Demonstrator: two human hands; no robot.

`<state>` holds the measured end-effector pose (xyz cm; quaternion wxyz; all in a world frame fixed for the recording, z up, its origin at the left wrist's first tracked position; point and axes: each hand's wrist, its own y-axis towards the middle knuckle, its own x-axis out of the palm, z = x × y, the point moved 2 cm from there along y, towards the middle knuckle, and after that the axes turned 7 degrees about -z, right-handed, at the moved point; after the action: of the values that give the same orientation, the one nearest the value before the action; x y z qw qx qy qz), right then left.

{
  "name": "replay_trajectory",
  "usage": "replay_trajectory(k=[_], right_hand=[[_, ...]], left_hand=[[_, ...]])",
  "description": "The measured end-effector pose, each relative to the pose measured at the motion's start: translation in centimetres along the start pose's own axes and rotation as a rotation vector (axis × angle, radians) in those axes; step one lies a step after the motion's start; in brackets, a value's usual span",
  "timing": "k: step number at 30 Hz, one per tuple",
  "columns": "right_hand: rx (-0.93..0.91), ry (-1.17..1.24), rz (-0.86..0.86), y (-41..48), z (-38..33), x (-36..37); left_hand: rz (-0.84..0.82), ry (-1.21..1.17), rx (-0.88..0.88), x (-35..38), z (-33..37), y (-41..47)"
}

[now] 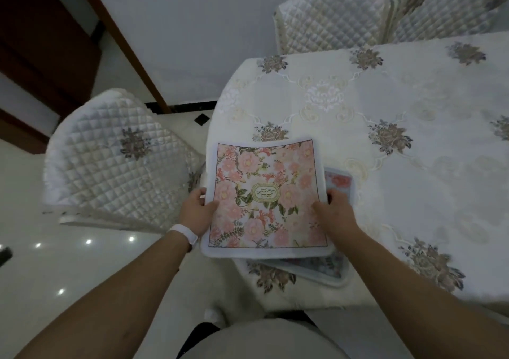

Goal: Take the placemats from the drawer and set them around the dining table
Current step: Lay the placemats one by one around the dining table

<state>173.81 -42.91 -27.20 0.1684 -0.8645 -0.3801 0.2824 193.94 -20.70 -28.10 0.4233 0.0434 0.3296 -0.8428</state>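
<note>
- Currently both hands are on one floral placemat: the left hand (197, 209) grips its left edge, thumb on top, fingers curled under.
- Right hand (334, 209) grips the right edge the same way, thumb on the printed face.
- Top placemat (265, 196): pink flowers, oval label in the middle, stretched between the hands, far edge bowed upward, near edge past the tabletop corner.
- Second placemat (316, 269) under it, peeking out beyond the right hand and below the near edge; lying on the tabletop, can't tell if the two touch.
- Tabletop (385, 152) with a cream embroidered cloth spreads ahead and right of the right hand.
- White wristband (184, 233) on the left wrist.
- Quilted chair (110, 165) just left of the left hand; two more chairs (330, 14) far ahead.
</note>
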Motion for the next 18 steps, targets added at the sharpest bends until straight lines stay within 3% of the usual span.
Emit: replay_trajectory(k=[7,18], right_hand=[[-0.094,-0.077,-0.049,-1.2,-5.1,7.1],[-0.263,-0.138,-0.108,-8.8,-14.5,27.6]], left_hand=[[0.183,-0.155,0.056,-8.5,-2.8,-2.6],[0.344,-0.342,0.119,-30.3,-12.9,-6.2]])
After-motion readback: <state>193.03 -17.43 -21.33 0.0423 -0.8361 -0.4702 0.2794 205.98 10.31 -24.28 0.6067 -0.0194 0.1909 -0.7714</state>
